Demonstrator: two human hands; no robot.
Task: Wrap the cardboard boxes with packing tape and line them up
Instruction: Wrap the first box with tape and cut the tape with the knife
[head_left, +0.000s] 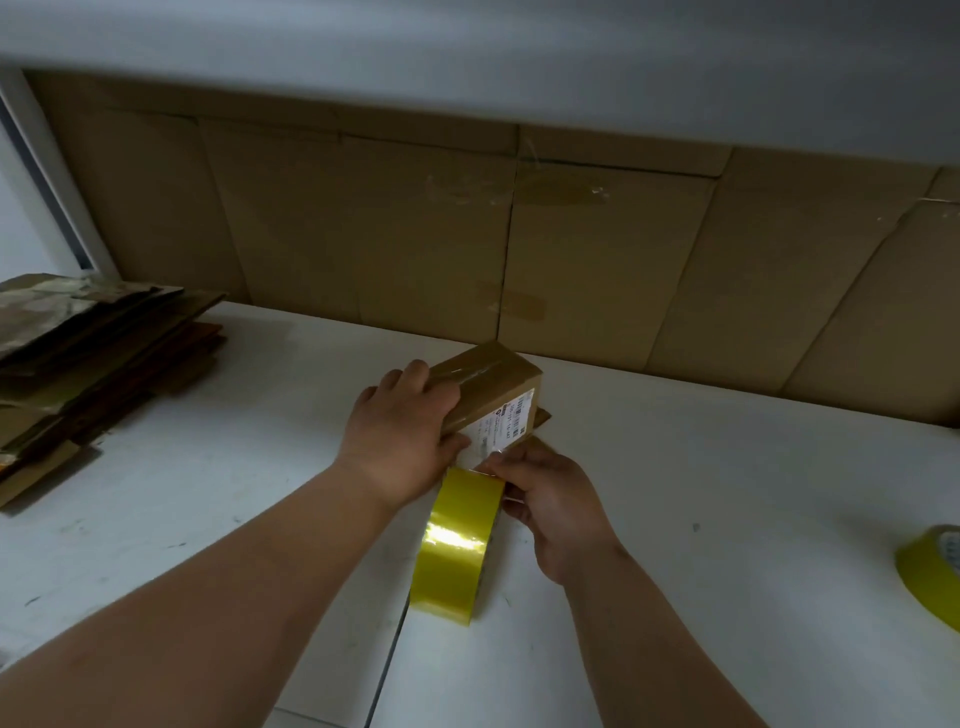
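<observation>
White table (675, 467) at frame centre carries the cardboard box (491, 387); my left hand (402, 431) grips it, my right hand (550, 499) pinches the tape roll (457, 540). Tape may wrinkle if the box slips.

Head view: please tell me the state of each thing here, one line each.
Cardboard box: closed, taped on top, label facing the person.
Tape roll: on edge, against the box.
Left hand: grips the box.
Right hand: holds the roll.
Second tape roll: idle at the table's right edge.
Flattened cardboard: stacked at left.
</observation>
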